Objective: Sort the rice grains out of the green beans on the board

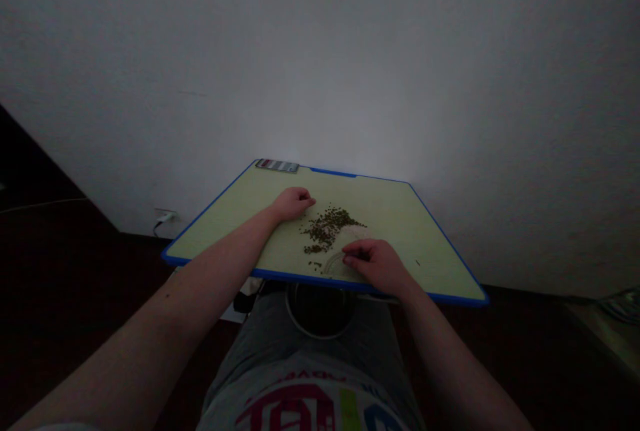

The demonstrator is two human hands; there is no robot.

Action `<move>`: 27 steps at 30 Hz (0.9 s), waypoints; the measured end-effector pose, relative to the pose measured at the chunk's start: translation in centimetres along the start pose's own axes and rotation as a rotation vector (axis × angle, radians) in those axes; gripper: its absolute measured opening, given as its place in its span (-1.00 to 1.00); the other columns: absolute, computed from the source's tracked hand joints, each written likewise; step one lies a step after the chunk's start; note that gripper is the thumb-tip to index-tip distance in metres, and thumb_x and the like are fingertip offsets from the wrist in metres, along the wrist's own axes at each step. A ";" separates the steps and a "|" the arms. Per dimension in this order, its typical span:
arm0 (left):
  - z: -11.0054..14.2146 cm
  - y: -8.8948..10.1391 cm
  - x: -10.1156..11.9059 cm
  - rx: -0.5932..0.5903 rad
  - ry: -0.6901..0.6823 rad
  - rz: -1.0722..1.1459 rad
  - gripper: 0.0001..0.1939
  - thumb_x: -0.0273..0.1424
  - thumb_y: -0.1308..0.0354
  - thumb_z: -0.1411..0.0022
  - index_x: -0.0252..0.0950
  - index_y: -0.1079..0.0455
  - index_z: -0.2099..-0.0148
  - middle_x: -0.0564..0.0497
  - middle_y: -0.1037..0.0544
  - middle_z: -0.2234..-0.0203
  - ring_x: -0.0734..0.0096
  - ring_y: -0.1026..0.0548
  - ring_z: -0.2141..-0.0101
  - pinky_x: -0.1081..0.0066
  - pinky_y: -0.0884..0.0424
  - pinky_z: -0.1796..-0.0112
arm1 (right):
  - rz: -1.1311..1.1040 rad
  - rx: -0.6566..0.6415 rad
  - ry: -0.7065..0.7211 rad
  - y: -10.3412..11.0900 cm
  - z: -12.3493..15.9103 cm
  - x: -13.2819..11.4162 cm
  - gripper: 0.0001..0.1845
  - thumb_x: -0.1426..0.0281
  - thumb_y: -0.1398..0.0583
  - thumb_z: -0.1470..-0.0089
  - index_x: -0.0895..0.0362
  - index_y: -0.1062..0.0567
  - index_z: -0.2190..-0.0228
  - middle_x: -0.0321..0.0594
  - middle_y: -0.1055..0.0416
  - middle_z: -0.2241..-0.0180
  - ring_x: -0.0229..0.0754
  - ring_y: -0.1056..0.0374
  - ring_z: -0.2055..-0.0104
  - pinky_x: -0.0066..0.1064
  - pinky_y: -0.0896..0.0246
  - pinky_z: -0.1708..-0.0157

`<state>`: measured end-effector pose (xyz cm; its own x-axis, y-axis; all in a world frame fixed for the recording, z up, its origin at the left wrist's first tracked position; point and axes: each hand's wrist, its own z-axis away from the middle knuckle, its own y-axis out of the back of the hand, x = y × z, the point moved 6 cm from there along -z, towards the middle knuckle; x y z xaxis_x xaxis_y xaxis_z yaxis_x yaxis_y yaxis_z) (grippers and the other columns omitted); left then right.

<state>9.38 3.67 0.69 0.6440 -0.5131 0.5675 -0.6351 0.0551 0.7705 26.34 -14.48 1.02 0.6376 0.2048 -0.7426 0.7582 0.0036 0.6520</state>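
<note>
Small dark brown-green grains [327,229] lie in a loose, spread-out pile on a pale yellow board [395,211] with a blue rim. At the pile's upper left, my left hand [295,203] rests on the board with its fingers curled together; anything inside them is hidden. My right hand [379,261] is at the lower right of the pile, thumb and fingers pinched. Its fingertips are over a clear, see-through piece [336,261] with a curved, ridged edge. Whether they grip it or a grain, I cannot tell.
A dark round metal pot [321,314] is in my lap, partly under the board's near edge. A flat grey card-like object [277,165] lies at the board's far left corner. Behind stands a pale wall [340,71], with a plug and socket [165,216] low on the left.
</note>
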 end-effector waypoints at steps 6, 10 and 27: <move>-0.1 -0.1 -0.1 -0.008 -0.001 0.004 -0.66 -0.14 -0.02 -0.01 -0.33 -0.36 0.49 0.07 -0.35 0.65 0.50 -0.25 0.57 0.45 -0.12 0.52 | -0.007 -0.011 -0.030 0.5 0.6 -0.2 -0.78 0.37 -0.20 0.12 0.12 -0.53 0.34 -0.25 -0.52 0.41 -0.20 -0.40 0.39 -0.41 -0.26 0.37; -0.2 -0.2 -0.3 -0.004 -0.007 0.017 -0.67 -0.14 -0.02 -0.01 -0.32 -0.35 0.49 0.08 -0.33 0.66 0.51 -0.24 0.58 0.45 -0.11 0.52 | -0.043 0.001 -0.056 0.8 0.9 0.2 -0.76 0.34 -0.20 0.11 0.13 -0.52 0.33 -0.24 -0.52 0.40 -0.20 -0.41 0.39 -0.41 -0.26 0.37; 0.0 0.2 0.4 0.004 -0.025 0.005 -0.67 -0.14 -0.02 -0.01 -0.32 -0.35 0.50 0.09 -0.33 0.66 0.52 -0.24 0.58 0.46 -0.12 0.52 | -0.059 -0.028 0.002 -0.6 -0.5 -0.1 -0.77 0.37 -0.20 0.12 0.13 -0.52 0.33 -0.25 -0.50 0.43 -0.22 -0.39 0.41 -0.42 -0.26 0.40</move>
<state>9.52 3.42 1.06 0.6302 -0.5338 0.5638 -0.6401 0.0539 0.7664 25.74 -14.01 0.77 0.5912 0.2058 -0.7798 0.7906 0.0434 0.6109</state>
